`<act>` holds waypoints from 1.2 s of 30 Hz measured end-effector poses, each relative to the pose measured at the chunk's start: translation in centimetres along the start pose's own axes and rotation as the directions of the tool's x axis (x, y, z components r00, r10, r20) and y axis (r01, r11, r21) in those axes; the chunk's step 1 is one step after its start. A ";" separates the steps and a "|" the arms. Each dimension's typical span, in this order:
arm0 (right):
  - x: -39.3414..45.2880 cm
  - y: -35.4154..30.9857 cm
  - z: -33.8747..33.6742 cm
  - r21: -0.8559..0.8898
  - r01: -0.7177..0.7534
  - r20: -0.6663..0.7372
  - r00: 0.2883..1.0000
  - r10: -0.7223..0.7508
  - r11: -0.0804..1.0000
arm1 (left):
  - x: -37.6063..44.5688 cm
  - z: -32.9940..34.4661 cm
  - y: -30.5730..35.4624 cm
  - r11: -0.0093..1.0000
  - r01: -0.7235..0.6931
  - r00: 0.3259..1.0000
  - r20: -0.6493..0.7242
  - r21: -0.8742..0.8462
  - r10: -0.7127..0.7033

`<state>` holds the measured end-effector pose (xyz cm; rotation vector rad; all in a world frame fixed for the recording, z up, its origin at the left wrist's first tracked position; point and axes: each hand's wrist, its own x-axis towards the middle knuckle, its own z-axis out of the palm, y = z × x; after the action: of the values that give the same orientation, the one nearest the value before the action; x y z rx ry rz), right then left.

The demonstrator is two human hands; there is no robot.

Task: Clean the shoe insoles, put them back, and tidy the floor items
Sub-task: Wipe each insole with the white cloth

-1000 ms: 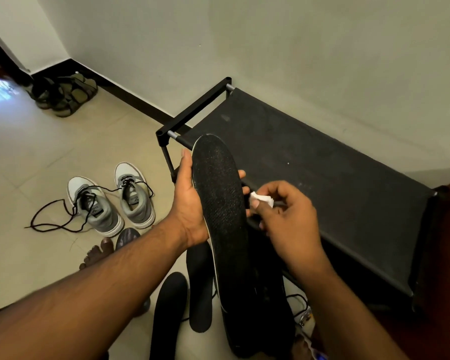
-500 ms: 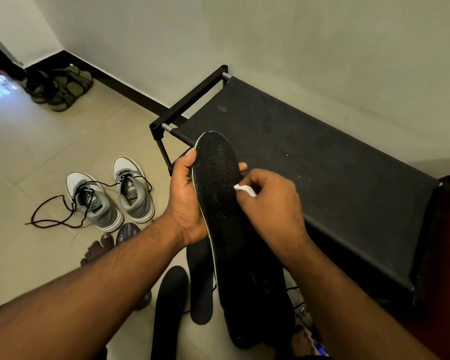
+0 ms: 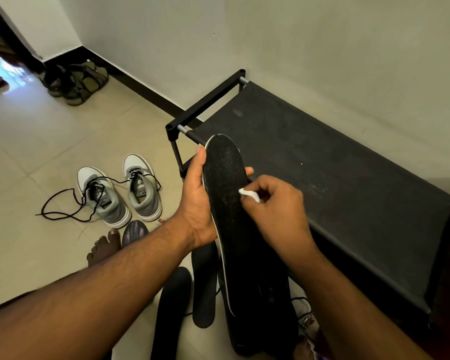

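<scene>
My left hand [image 3: 196, 201] grips a long black insole [image 3: 225, 178] with a white edge, held upright in front of me. My right hand [image 3: 276, 214] pinches a small white wipe [image 3: 248, 194] and presses it against the insole's right side near the middle. Two more black insoles [image 3: 176, 302] [image 3: 204, 284] lie on the tiled floor below my arms. A pair of grey and white sneakers [image 3: 120, 190] with loose black laces stands on the floor to the left.
A low black shoe rack [image 3: 322, 162] with a fabric top stands against the wall on the right. Dark sandals [image 3: 76, 80] sit by the far corner. A bare foot [image 3: 104, 246] and a dark shoe toe [image 3: 135, 232] are under my left forearm.
My right hand has moved left from beside the insole onto its surface, bringing the white wipe into contact with it. My left hand keeps its grip.
</scene>
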<state>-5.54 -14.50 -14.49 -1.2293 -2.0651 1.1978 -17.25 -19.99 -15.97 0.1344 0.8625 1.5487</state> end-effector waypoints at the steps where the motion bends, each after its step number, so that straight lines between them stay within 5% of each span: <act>1: -0.4 -0.5 0.5 0.054 0.026 0.033 0.999 -0.028 0.998 | 0.0 0.0 0.1 1.000 -0.008 1.000 -0.015 -0.009 0.008; 5: -1.2 -1.5 1.2 0.131 0.126 0.126 0.982 -0.143 0.983 | 0.1 0.0 0.2 1.000 -0.012 0.998 -0.059 -0.003 0.011; 12: 0.8 0.4 -0.2 0.040 0.032 -0.056 0.998 -0.030 0.999 | 0.3 0.1 -0.2 0.999 0.044 0.999 -0.005 0.009 -0.044; 18: -0.9 -1.4 1.6 0.109 0.244 0.057 0.966 -0.251 0.964 | 0.4 0.1 0.1 1.000 -0.012 0.997 -0.078 -0.008 0.011; 25: 1.6 1.3 -0.5 0.086 -0.003 -0.118 0.993 0.014 0.996 | 0.3 0.2 -0.3 0.998 0.049 0.999 0.022 -0.030 -0.048; 32: -0.8 -1.6 1.9 0.110 0.292 -0.043 0.956 -0.289 0.950 | 0.3 0.2 0.1 1.000 0.017 0.998 -0.063 -0.001 -0.017; 36: 0.3 -0.4 0.6 0.077 0.216 -0.086 0.974 -0.209 0.973 | 0.1 0.4 -0.2 0.999 0.045 0.999 -0.021 -0.018 -0.045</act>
<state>-6.29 -14.58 -14.47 -0.9718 -2.0090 1.1094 -16.90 -19.70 -15.85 0.0853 0.8627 1.5181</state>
